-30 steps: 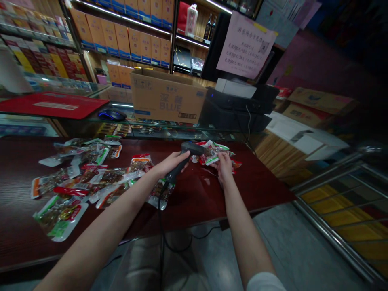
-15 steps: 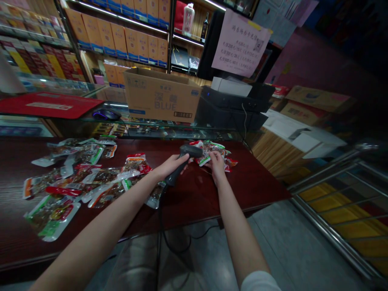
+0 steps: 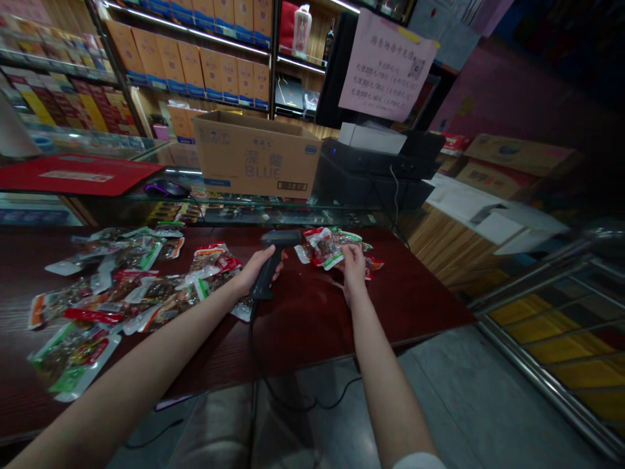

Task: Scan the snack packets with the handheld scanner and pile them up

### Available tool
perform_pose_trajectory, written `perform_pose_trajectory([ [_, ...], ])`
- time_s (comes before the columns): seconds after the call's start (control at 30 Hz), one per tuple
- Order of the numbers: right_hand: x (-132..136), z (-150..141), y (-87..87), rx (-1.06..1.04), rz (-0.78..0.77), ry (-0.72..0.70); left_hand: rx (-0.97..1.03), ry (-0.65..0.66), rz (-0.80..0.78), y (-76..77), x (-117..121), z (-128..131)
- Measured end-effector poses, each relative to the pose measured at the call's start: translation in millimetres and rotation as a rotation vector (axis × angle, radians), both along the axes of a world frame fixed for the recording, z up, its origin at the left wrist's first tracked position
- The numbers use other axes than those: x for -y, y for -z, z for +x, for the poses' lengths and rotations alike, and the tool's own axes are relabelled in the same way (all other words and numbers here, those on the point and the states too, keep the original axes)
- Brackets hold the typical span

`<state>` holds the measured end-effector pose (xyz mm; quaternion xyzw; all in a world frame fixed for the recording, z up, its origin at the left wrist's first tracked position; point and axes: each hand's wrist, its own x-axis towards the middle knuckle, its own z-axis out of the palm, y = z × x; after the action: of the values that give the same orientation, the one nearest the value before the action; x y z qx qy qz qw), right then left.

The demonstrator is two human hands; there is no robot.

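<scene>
My left hand [image 3: 254, 272] is wrapped round the grip of a black handheld barcode scanner [image 3: 266, 270], whose head points right. Its cable hangs down over the table's front edge. At the small right-hand pile, my right hand [image 3: 354, 266] pinches a clear snack packet [image 3: 336, 258] with a green-and-white edge. Other red and green snack packets [image 3: 319, 238] lie under and beside it. To the left of the scanner spreads a larger group of vacuum-packed snack packets [image 3: 156, 286], partly behind my left forearm.
Behind the dark red table [image 3: 303, 332] stands a glass counter with an open cardboard box [image 3: 258, 156], a mouse [image 3: 166, 188], a red mat [image 3: 73, 174] and a black printer [image 3: 375, 169]. A metal railing [image 3: 547, 378] is at the right.
My left hand has drawn the scanner leftward, away from the right-hand pile. My right hand stays at that pile, still on the packet.
</scene>
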<state>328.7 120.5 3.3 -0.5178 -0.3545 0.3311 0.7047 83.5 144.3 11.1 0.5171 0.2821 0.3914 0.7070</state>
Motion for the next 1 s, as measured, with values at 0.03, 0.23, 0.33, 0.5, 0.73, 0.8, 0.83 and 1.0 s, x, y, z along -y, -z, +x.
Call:
perform_pose_trajectory([
  [0.03, -0.2, 2.7, -0.8, -0.008, 0.015, 0.041, 0.001, 0.009, -0.005, 0.0, -7.5, 0.6],
  [0.23, -3.9, 19.1, -2.1, 0.027, 0.134, 0.228, 0.001, 0.017, 0.004, -0.1, -41.9, 2.0],
  [0.33, -8.2, 27.4, 3.5, 0.125, 0.092, 0.251, -0.032, -0.029, 0.006, -4.1, -45.8, 2.9],
  [0.5, -6.7, 35.3, 12.8, 0.399, 0.006, 0.379, -0.197, -0.093, 0.046, -30.9, -27.6, -7.0],
  [0.73, 15.8, 26.1, 0.4, 0.724, -0.066, 0.54, -0.347, -0.191, 0.105, -66.7, -8.7, -68.8],
  [0.8, 20.4, 24.7, -4.2, 0.716, -0.047, 0.556, -0.331, -0.202, 0.098, -63.2, -12.3, -90.8],
  [0.83, 22.5, 23.8, -6.2, 0.715, -0.021, 0.573, -0.323, -0.212, 0.097, -59.5, -15.0, -101.4],
  [1.0, 30.5, -1.6, -11.4, 0.693, 0.218, 0.538, -0.322, -0.275, 0.083, -34.6, -26.6, -143.8],
])
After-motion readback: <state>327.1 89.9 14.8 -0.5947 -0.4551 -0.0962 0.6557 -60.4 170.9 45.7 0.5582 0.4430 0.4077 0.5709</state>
